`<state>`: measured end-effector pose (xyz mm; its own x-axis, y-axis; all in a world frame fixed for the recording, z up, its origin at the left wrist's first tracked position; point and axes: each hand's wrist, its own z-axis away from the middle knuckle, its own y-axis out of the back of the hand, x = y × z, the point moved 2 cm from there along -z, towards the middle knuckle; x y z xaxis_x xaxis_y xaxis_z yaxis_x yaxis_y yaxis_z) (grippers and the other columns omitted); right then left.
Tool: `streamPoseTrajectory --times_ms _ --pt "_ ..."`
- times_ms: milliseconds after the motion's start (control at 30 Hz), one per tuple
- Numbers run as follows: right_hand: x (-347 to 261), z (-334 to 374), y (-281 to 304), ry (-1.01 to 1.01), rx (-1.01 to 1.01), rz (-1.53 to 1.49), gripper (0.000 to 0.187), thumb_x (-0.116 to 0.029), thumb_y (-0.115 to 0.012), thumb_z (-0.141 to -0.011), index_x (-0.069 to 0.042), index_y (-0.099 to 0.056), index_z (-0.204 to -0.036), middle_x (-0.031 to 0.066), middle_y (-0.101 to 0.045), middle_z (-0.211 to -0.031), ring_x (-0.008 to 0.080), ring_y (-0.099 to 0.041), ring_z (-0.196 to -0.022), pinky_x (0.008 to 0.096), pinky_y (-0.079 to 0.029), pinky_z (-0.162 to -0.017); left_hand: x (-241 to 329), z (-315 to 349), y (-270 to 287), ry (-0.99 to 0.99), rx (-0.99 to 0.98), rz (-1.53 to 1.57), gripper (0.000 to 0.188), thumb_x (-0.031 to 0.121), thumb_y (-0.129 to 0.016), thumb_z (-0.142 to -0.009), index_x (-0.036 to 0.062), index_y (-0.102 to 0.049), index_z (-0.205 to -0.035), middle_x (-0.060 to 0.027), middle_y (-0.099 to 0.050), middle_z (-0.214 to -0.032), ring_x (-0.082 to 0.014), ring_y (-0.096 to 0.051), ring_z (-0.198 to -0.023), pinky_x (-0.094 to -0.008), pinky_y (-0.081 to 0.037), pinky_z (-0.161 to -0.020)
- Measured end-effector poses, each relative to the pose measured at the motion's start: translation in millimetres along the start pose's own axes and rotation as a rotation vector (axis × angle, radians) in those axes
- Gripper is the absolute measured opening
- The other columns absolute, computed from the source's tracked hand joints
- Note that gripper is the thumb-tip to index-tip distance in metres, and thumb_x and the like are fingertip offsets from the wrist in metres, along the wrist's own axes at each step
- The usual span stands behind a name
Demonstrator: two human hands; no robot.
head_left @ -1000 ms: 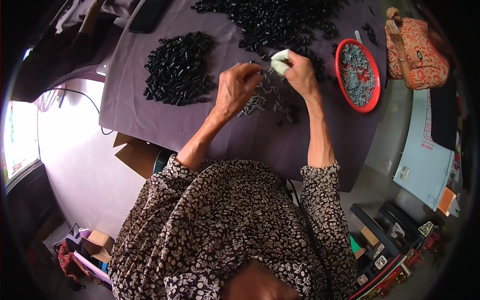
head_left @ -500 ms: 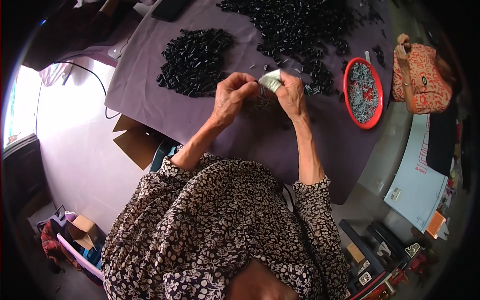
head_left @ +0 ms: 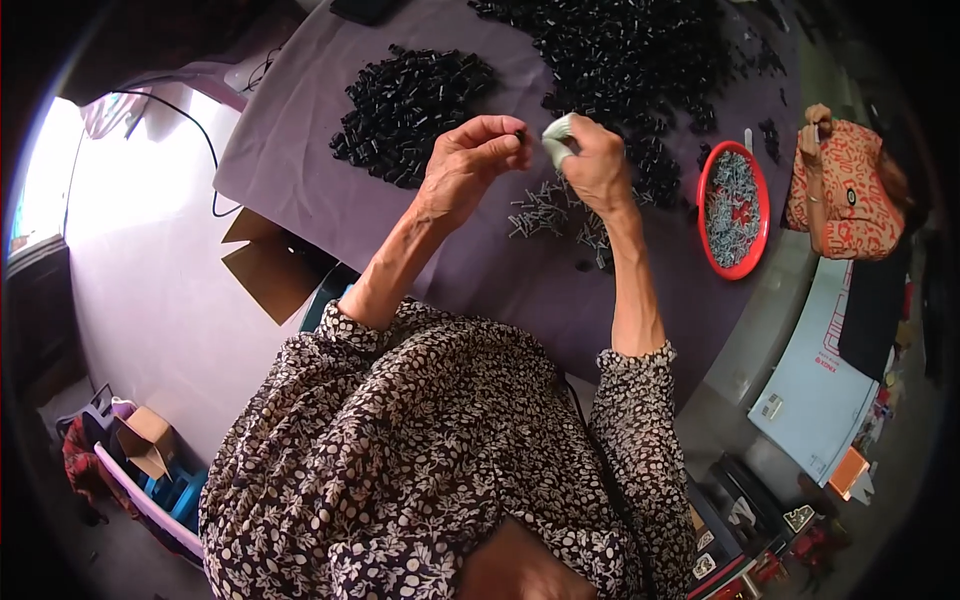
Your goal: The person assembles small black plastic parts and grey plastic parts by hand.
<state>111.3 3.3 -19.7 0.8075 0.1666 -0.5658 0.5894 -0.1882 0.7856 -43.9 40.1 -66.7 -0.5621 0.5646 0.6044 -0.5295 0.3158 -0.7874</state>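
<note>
My left hand [head_left: 470,165] pinches a small black plastic piece [head_left: 520,137] between thumb and forefinger. Close beside it, my right hand [head_left: 595,160] is curled, with white covers on its thumb and forefinger; whatever lies between those fingertips is too small to make out. A gap separates the two hands. Loose grey screws [head_left: 540,212] are strewn on the cloth below my fingers. Beyond my left hand sits a heap of small black pieces [head_left: 410,110], and a larger black heap [head_left: 630,60] spreads behind my right hand. A red dish [head_left: 708,215] holds many more screws.
A purple cloth [head_left: 290,140] covers the table. A dark flat object [head_left: 365,8] lies at its far edge. An open cardboard box [head_left: 265,270] stands by the left table edge. On the right, another person's arm [head_left: 815,185] shows beside orange patterned fabric [head_left: 855,190].
My hands have drawn apart; the right moved right, and the left still pinches the black piece. The loose screws beneath are now uncovered. The whole view has shifted slightly.
</note>
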Motion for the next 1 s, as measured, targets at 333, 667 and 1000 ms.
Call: streamPoseTrajectory --times_ms 333,667,1000 --pt "-8.6 38.4 45.2 -0.327 0.163 -0.721 0.013 0.004 -0.062 -0.074 -0.002 -0.06 -0.085 -0.0001 -0.062 -0.077 0.0054 -0.057 -0.071 0.0185 -0.046 -0.067 -14.0 -3.6 -49.4 0.049 -0.109 -0.203 0.013 0.005 -0.058 -0.083 -0.0007 -0.059 -0.094 -0.0085 -0.062 -0.087 -0.0157 -0.059 -0.077 -0.0302 -0.049 -0.074" --pt "-12.9 60.5 66.4 -0.309 0.17 -0.47 0.027 0.004 -0.058 -0.072 -0.003 -0.061 -0.099 0.0026 -0.063 -0.081 0.0077 -0.057 -0.076 0.0209 -0.045 -0.069 -24.8 -0.8 -69.7 0.057 -0.148 -0.359 0.014 0.005 -0.06 -0.082 -0.0012 -0.06 -0.094 -0.0076 -0.063 -0.081 -0.0141 -0.06 -0.074 -0.0277 -0.05 -0.072" --pt "-28.8 67.5 66.6 -0.141 0.041 0.064 0.025 0.004 -0.057 -0.071 0.0 -0.055 -0.095 0.0123 -0.063 -0.078 0.0184 -0.063 -0.072 0.0304 -0.047 -0.063 -29.2 8.3 -69.3 -0.068 -0.205 -0.857 0.012 -0.001 -0.058 -0.08 -0.0021 -0.062 -0.092 -0.0063 -0.063 -0.085 -0.011 -0.058 -0.078 -0.0235 -0.048 -0.071"
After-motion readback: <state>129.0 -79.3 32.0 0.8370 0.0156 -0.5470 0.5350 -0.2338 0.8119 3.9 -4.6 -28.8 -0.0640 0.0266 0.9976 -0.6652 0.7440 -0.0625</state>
